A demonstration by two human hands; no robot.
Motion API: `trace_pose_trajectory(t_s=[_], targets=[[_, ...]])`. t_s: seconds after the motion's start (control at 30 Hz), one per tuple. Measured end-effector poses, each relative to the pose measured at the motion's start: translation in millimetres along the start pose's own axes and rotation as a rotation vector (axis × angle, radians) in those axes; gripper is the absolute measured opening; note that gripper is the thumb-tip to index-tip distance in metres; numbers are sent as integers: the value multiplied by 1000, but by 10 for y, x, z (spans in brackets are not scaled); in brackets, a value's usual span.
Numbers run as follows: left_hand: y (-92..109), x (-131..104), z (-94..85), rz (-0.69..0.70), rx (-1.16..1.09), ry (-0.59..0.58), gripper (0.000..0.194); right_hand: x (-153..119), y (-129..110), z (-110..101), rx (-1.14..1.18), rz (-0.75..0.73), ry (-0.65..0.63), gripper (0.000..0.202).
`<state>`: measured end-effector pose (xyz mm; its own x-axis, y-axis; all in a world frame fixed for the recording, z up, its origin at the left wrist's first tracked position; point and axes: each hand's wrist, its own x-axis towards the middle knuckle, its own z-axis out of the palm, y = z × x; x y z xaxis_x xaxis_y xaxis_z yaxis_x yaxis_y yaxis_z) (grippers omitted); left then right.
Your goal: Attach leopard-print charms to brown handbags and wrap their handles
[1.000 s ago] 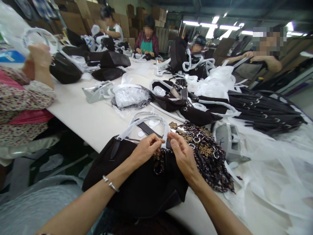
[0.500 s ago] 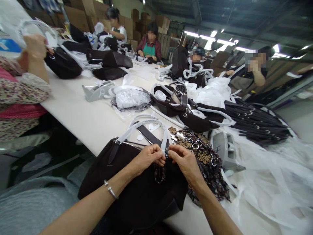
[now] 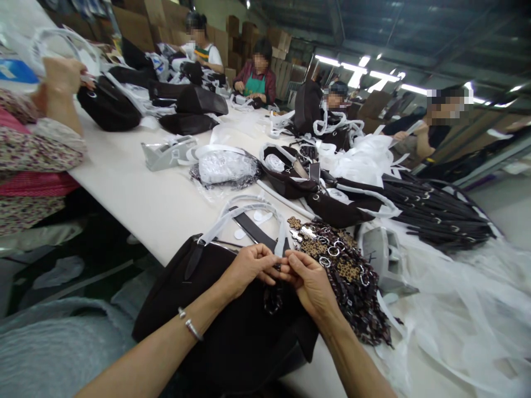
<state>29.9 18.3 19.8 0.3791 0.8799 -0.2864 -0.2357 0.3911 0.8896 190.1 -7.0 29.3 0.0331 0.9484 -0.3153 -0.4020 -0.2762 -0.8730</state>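
Note:
A dark handbag with white-wrapped handles leans at the near table edge. Over its top, at the base of a handle, my left hand and my right hand meet fingertip to fingertip. Both are pinched round something too small to make out. Below the fingers a dark beaded charm hangs against the bag. A dark strap stands up behind the bag's opening. Right of my right hand lies a heap of dark chains with leopard-pattern flower charms and rings.
A grey tape dispenser stands right of the chains, another farther left. Open dark bags, black straps and white wrapping lie about. A person's sleeve is at left; several people sit beyond.
My right hand has moved in so its fingertips now touch those of my left hand. The person at the far right has turned and shifted.

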Motion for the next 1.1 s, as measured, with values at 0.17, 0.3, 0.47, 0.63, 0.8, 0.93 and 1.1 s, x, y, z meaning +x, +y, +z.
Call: trace_pose_trajectory(t_s=[0.17, 0.3, 0.47, 0.63, 0.8, 0.93, 1.1], targets=[[-39, 4, -8, 42, 20, -5, 33, -44, 0, -3, -43, -11, -6, 32], [-75, 3, -15, 89, 73, -20, 30, -53, 32, -16, -107, -57, 8, 28], [-59, -12, 6, 126, 205, -16, 28, -31, 78, -47, -236, -134, 30, 24], [-44, -21, 11, 135, 248, -26, 27, -19, 103, -55, -339, -209, 46, 22], [-28, -26, 13, 130, 263, -38, 26, -12, 120, -66, -392, -224, 37, 20], [-31, -44, 10, 148, 280, -21, 23, -23, 120, -65, -519, -322, 31, 15], [-120, -14, -29, 143, 304, 19, 19, 17, 165, -51, -655, -451, 29, 10]])
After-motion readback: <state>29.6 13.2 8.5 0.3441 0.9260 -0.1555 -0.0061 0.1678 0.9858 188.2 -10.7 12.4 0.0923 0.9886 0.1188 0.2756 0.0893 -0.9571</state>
